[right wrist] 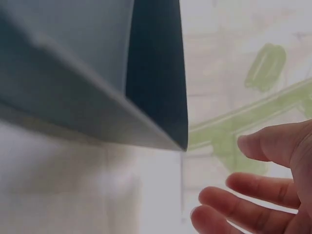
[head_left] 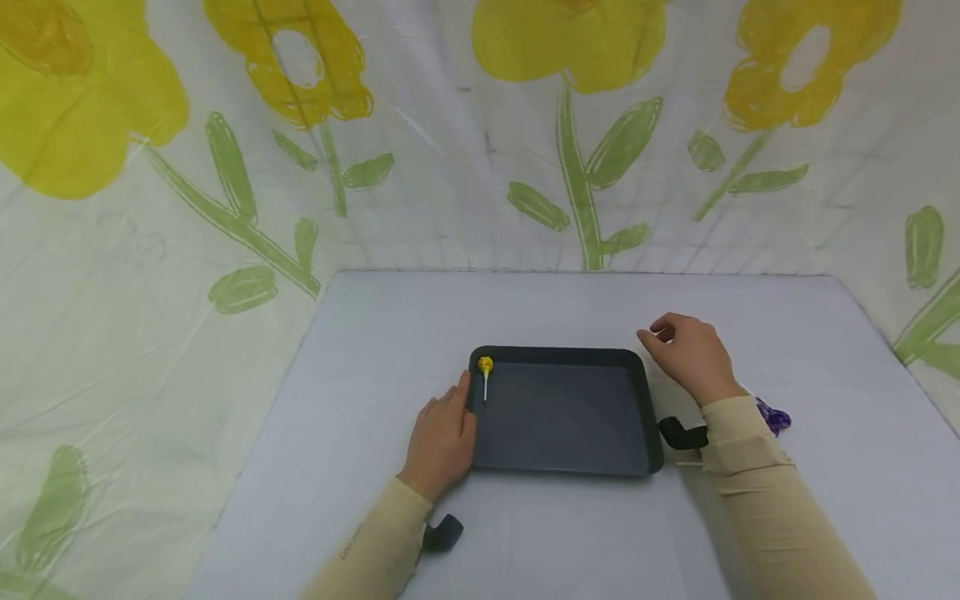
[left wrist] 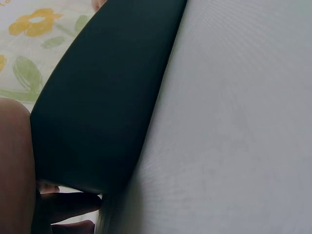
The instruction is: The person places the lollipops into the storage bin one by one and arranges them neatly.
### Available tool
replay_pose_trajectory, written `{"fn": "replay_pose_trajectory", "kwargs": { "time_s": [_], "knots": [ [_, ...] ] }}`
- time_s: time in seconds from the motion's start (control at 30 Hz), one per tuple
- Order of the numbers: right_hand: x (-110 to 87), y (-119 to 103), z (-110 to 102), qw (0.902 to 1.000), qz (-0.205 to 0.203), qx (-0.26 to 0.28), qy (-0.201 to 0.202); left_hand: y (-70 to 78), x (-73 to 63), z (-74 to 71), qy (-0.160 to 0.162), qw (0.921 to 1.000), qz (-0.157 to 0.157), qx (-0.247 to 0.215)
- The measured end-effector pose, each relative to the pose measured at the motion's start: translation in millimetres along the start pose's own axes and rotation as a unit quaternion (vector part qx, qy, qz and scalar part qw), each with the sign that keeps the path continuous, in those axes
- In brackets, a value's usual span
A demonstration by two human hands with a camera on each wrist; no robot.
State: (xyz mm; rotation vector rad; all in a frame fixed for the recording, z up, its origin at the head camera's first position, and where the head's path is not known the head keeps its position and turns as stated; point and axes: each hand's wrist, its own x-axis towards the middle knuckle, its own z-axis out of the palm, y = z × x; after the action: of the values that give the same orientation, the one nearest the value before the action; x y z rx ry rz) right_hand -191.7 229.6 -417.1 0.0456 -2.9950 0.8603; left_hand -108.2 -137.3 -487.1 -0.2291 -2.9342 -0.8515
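Observation:
A dark grey rectangular tray (head_left: 566,417) lies on the white table. My left hand (head_left: 442,442) holds its left side, with the thumb (left wrist: 14,161) at the rim and the fingers (left wrist: 70,205) along the outer wall. In the tray's far left corner lies a yellow lollipop (head_left: 486,367), its white stick toward me. My right hand (head_left: 692,354) hovers beyond the tray's right side, fingers loosely bent and holding nothing. Purple-wrapped candy (head_left: 776,418), apparently a lollipop, shows partly from behind the right forearm.
A thin white stick (head_left: 688,463) lies right of the tray, partly hidden by the right sleeve (head_left: 757,475). Dark wrist mounts (head_left: 682,433) jut from both sleeves. A white sheet painted with yellow flowers (head_left: 570,42) surrounds the table (head_left: 570,542).

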Motion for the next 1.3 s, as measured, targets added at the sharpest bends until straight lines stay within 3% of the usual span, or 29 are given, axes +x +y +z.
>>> {"fn": "replay_pose_trajectory", "kwargs": {
  "time_s": [0.4, 1.03, 1.3],
  "knots": [
    [-4.2, 19.7, -5.2, 0.9997, 0.019, -0.004, -0.01, 0.6, -1.1, -1.2, 0.003, 0.9999, -0.002, -0.011],
    [-19.3, 55.9, -17.9, 0.9959, 0.084, -0.031, -0.01, -0.7, 0.1, -1.3, 0.002, 0.9997, -0.001, -0.023],
    [-23.2, 62.6, -18.0, 0.9952, 0.088, -0.04, -0.015, -1.9, 1.1, -0.5, 0.004, 0.9997, -0.003, -0.023]
  ]
}}
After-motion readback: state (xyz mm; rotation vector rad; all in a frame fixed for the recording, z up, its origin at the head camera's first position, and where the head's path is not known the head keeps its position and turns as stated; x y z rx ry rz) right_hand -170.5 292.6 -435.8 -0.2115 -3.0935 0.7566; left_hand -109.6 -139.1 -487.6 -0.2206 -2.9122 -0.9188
